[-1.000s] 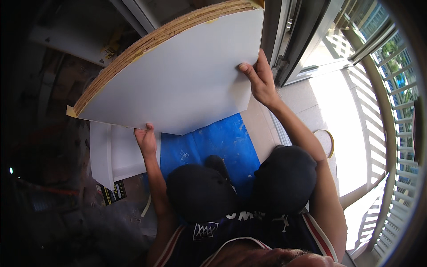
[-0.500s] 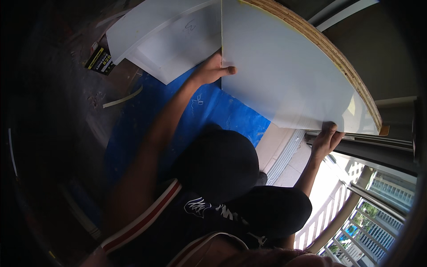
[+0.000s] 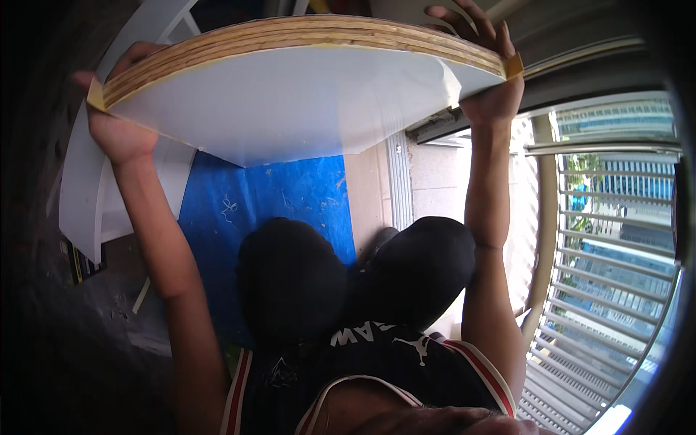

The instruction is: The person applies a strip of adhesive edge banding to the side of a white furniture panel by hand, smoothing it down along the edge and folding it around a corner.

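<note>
A thick white-faced plywood board (image 3: 268, 98) is held up in front of me, its curved layered edge turned toward me. My left hand (image 3: 130, 127) grips its left end, with the thumb sticking out and the fingers behind the top. At the right end, my right hand (image 3: 493, 94) has its palm against the board and its fingers spread over the far side. A thin yellowish edging strip (image 3: 514, 67) stands off the right end beside that hand. Another strip end (image 3: 95, 96) sticks out at my left wrist. The board's far face is hidden.
Beyond the left hand stands a white panel piece (image 3: 81, 185), with a black and yellow box (image 3: 88, 262) below it. A blue sheet (image 3: 261, 188) covers floor between it and a metal door track (image 3: 400, 177). Slatted railings (image 3: 602, 254) rise at the right. My knees are close below.
The board has turned and come level before me, its curved edge now nearest. My left hand has moved from its inner corner to its left end; the right hand rose with its end.
</note>
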Available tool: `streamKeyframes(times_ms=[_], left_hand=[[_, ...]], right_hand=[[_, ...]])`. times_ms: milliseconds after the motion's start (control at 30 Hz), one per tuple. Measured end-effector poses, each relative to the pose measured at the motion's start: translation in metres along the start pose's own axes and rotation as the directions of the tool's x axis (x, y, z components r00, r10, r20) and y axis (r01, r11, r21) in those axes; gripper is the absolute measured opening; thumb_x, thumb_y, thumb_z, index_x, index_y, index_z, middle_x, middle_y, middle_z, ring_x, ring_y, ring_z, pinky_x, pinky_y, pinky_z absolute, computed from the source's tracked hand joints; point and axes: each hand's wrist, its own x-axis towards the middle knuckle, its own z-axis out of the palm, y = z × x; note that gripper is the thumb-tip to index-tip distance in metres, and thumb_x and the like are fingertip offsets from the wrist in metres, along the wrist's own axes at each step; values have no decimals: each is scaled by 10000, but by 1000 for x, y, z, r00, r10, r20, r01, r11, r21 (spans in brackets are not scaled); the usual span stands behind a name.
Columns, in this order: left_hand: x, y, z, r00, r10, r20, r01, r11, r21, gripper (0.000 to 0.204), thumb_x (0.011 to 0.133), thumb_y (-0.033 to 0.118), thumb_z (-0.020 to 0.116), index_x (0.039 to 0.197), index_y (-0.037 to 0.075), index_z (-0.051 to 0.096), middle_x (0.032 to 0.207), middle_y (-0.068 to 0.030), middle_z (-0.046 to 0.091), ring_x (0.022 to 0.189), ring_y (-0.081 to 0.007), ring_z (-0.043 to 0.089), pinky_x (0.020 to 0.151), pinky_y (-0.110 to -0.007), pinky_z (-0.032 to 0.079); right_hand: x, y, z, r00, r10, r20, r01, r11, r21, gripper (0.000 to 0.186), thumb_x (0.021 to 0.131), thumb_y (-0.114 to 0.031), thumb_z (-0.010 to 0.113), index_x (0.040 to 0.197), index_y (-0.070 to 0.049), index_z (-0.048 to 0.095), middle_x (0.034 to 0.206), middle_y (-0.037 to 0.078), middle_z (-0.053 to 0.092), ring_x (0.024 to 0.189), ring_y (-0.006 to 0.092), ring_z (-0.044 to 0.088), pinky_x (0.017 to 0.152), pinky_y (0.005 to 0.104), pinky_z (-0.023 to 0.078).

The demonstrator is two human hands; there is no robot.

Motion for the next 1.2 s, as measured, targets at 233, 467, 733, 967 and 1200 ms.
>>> streamKeyframes(times_ms=[233,467,733,967,1200], left_hand=[[5,1,-34,998,-27,56,44,947,-318,874,1096,734,336,1284,-67,631,1334,-246,656,1311,-355,601,1180,-518,430],[10,7,-41,977,29,-210,-42,998,-56,688,1104,700,400,987,46,580,1137,-204,706,1107,-305,671,1022,-533,524],[17,10,-21,986,-6,-165,-5,998,-64,720,1071,743,432,928,63,616,1093,-167,743,1060,-296,685,967,-536,543],[13,3,2,958,181,-223,-117,955,272,942,852,963,543,1065,47,608,1237,-143,698,1191,-339,628,1052,-582,503],[5,1,-11,901,320,-294,-139,854,502,842,860,897,631,1045,83,517,1177,-134,657,1166,-308,608,1022,-593,506]], right_hand=[[13,9,-12,936,-104,-337,84,994,-72,541,1161,-436,408,1486,-16,513,1218,182,679,1096,290,694,1013,409,586],[-7,53,-47,936,-245,-255,141,920,-366,599,1180,-453,310,1576,-18,425,1354,200,640,1256,272,634,1122,371,486],[-49,102,-43,866,-24,-500,-223,876,-428,535,1134,-229,311,1634,-77,427,1637,81,489,1389,234,596,1196,360,442],[6,35,-33,857,-450,-250,181,719,-671,509,1161,-332,353,1509,-2,525,1514,194,546,1345,300,603,1173,411,469],[12,54,-50,778,-615,-128,279,521,-807,494,1104,-197,401,1527,54,361,1501,303,499,1395,356,552,1197,420,411]])
